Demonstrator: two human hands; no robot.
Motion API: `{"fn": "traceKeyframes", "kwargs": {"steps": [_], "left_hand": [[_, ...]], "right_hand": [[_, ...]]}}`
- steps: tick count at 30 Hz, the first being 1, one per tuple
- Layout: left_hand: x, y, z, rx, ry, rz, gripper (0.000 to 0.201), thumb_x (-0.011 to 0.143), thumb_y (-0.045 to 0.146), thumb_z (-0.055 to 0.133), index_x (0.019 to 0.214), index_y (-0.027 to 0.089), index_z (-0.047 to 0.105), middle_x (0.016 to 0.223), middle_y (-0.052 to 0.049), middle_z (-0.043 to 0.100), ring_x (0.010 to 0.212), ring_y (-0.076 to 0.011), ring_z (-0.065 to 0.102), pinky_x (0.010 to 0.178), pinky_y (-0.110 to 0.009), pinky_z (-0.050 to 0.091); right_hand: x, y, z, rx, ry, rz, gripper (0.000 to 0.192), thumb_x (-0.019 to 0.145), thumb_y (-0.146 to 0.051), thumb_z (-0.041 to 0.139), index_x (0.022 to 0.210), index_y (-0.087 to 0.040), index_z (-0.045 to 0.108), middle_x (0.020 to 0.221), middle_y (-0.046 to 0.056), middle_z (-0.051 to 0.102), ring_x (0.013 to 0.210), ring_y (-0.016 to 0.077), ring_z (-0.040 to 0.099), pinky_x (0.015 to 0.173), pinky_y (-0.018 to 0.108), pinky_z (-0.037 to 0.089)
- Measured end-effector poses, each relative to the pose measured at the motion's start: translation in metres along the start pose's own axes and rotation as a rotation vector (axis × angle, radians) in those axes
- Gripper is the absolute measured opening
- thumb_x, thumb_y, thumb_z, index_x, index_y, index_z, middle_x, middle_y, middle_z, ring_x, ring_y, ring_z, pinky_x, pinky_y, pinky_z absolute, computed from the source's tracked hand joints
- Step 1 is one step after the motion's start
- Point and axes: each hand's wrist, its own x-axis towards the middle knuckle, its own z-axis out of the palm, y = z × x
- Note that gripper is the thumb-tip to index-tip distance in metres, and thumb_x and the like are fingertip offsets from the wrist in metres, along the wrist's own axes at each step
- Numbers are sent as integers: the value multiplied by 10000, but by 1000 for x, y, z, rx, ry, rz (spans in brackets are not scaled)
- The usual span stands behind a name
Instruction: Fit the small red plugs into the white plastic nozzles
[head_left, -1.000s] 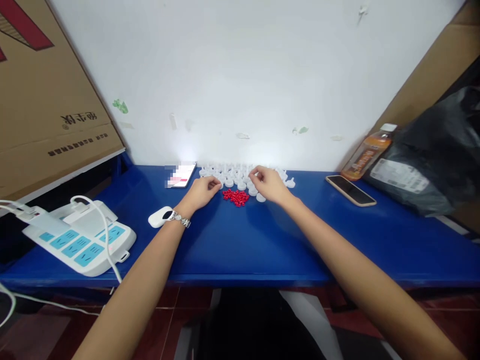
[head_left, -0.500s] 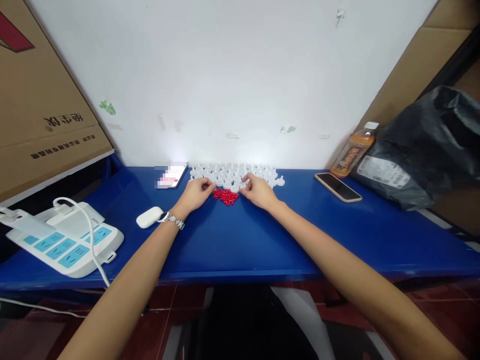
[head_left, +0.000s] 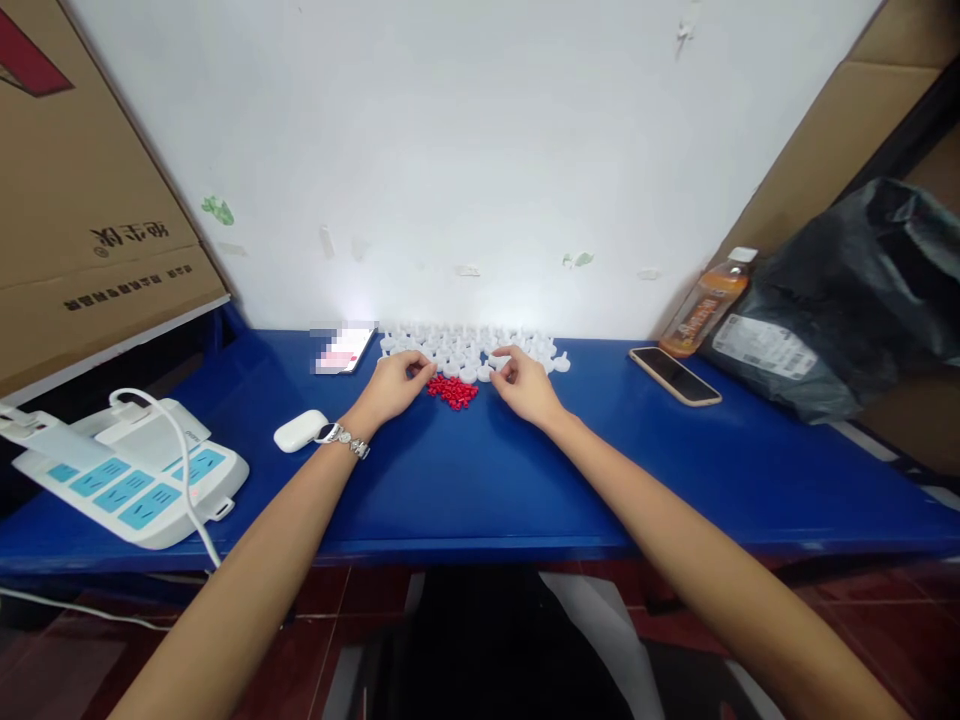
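Observation:
A small heap of red pellets [head_left: 452, 392] lies on the blue table [head_left: 480, 470] near the wall. Behind it spreads a cluster of several small white caps [head_left: 469, 348]. My left hand [head_left: 395, 385], with a watch on its wrist, rests just left of the red heap, fingers curled with the tips at the heap's edge. My right hand [head_left: 525, 386] sits just right of the heap, its fingers bent in towards the nearest white caps. The pieces are too small to show whether either hand pinches one.
A white power strip [head_left: 127, 475] with a cable sits at the left, a white earbud case [head_left: 300, 431] by my left wrist, and a card [head_left: 343, 350] near the wall. A phone [head_left: 675, 375], an orange bottle [head_left: 709, 302] and a black bag [head_left: 847, 300] lie at the right. Cardboard leans on both sides.
My right hand has drawn back from the white caps to the right edge of the red heap. My left hand has stayed by the heap. The view has shifted slightly.

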Motion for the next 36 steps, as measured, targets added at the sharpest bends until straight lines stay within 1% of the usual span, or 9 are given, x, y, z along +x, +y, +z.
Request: {"fn": "traceKeyframes", "kwargs": {"steps": [4,7,10,15,18,24,30,33,36], "left_hand": [[-4,12,4,-66,-82,36,435,948,526,503,721,177,630,699,-27,686,613,-144,565,623,-272,432],[-7,22,8,-105,-162,43,465,949,559,491,701,184,610,640,-20,662,586,-147,566,590,-270,423],[-10,27,9,-118,-191,35,463,945,575,495,717,190,613,610,-14,651,561,-147,565,575,-270,420],[-11,27,10,-127,-167,43,458,942,576,498,718,191,605,608,-10,650,555,-142,565,569,-265,420],[-11,26,12,-143,-179,42,459,943,575,494,722,190,612,599,-9,642,552,-141,562,564,-264,420],[-12,26,14,-145,-195,43,434,948,549,501,728,191,610,595,-5,636,550,-137,557,563,-259,414],[-12,27,11,-110,-180,43,445,959,551,477,736,190,612,594,-3,629,546,-139,549,568,-266,413],[-12,29,12,-88,-112,84,372,957,516,505,842,190,642,693,-13,666,613,-146,577,620,-274,444],[-13,35,14,-44,-13,197,319,926,479,583,1056,194,642,949,-56,699,829,-182,631,762,-299,492]], "right_hand": [[-6,0,2,54,-15,76,258,824,-261,523,1072,-227,584,577,-86,552,570,141,556,580,248,368],[-7,-3,3,38,-13,113,239,824,-272,525,1051,-237,589,575,-90,569,561,137,554,575,249,363],[-7,-5,2,4,-20,128,284,852,-311,542,1121,-243,600,612,-80,623,597,143,592,594,253,379],[-3,-4,-1,-37,-90,144,460,917,-332,531,1369,-245,539,634,-51,689,659,168,664,642,267,430],[1,-4,0,-80,-113,129,471,944,-361,521,1400,-244,541,628,-33,693,666,181,674,639,273,436],[8,-5,3,-139,-75,104,292,935,-378,539,1141,-242,695,693,-7,700,671,176,640,607,265,389],[2,-5,-1,-92,-34,104,202,902,-368,568,942,-231,712,669,-17,671,664,162,613,576,253,351],[-3,-9,-5,51,19,86,199,884,-379,587,910,-208,686,680,-10,669,654,156,611,601,251,401],[-7,-19,-3,333,16,47,242,853,-427,623,893,-190,645,703,1,672,592,141,591,589,258,447]]}}
